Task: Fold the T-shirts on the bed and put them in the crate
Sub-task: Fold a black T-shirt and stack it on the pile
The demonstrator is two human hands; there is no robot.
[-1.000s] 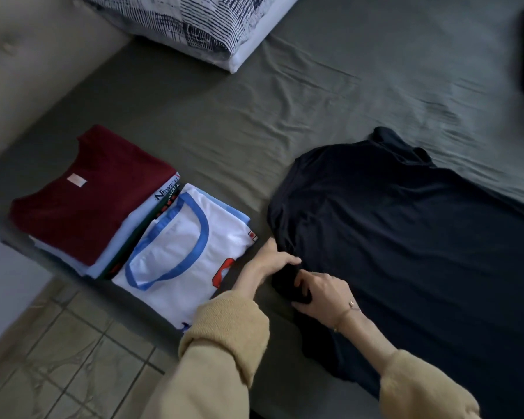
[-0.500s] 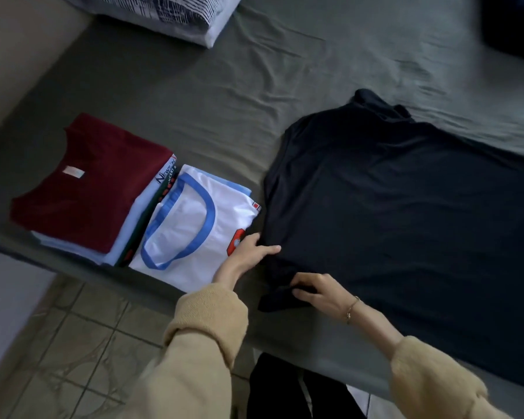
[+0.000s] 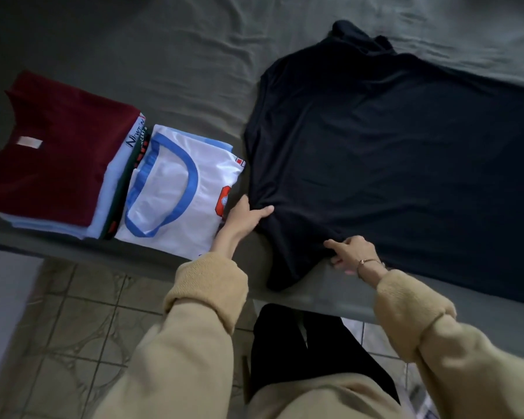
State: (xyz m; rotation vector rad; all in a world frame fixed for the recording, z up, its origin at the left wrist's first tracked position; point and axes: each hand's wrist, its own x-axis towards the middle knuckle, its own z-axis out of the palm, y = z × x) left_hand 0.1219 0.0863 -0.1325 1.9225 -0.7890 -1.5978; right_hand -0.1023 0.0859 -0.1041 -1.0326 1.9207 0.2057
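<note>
I see the black T-shirt (image 3: 390, 152) spread flat on the bed (image 3: 170, 55). My left hand (image 3: 244, 217) pinches its near shoulder edge; my right hand (image 3: 353, 252) grips the sleeve seam. Folded T-shirts (image 3: 176, 189) lie stacked just left.

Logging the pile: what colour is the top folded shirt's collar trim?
Blue trim on a white shirt, head view.

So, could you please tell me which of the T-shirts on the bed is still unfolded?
The black T-shirt, spread flat on the right, both hands at its near edge. The maroon T-shirt and white blue-collared T-shirt are folded.
</note>
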